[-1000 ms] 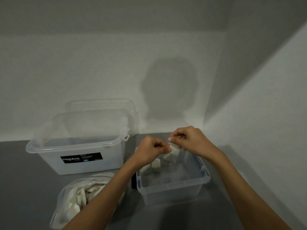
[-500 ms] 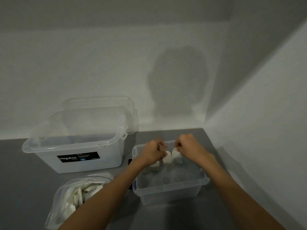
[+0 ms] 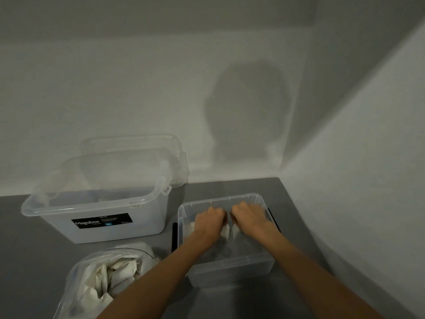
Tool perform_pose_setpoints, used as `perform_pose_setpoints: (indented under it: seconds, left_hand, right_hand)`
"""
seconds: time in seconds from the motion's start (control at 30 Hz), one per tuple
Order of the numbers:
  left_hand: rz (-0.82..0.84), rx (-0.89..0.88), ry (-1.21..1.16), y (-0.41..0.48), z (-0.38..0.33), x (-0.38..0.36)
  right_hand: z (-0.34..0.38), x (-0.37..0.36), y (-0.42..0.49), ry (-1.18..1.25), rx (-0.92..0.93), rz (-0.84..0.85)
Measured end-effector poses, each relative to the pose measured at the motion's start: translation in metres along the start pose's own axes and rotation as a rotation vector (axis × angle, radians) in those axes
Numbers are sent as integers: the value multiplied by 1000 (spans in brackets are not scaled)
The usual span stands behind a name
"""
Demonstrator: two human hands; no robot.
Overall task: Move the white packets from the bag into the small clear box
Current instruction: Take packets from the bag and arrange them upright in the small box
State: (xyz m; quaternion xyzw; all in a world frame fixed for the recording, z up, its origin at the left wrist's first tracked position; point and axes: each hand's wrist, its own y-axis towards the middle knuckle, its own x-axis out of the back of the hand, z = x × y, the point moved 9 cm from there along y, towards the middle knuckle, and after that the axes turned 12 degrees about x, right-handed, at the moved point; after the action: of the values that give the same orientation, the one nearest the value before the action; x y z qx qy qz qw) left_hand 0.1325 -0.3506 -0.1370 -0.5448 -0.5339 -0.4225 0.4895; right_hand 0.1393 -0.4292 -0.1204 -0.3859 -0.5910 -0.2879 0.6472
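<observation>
Clear plastic small box (image 3: 230, 270) on the grey table (image 3: 27, 254), just right of the bag (image 3: 70, 293) of white packets (image 3: 117, 268), my left hand (image 3: 210, 221) and right hand (image 3: 249, 218) side by side inside it, fingers curled, gripping the left packet (image 3: 226, 231) and right packet (image 3: 236, 231), both blurred

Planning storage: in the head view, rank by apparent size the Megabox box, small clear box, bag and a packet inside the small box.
1. Megabox box.
2. small clear box and bag: unsure, the bag is nearer and cropped.
3. white packet, smallest.
</observation>
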Motion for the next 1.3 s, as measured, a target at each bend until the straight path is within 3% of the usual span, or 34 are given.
perform_pose_setpoints:
  seconds: [0.47, 0.9, 1.13, 1.3]
  left_hand:
    - [11, -136, 227, -3, -12, -5]
    - [16, -108, 62, 1, -2, 4]
    - [103, -120, -41, -4, -4, 5]
    - [55, -128, -59, -10, 3, 15]
  right_hand:
    - [13, 12, 6, -196, 66, -45]
    - [17, 5, 11, -219, 89, -41]
    - [14, -1, 12, -135, 66, -11]
    - [10, -1, 6, -99, 55, 36]
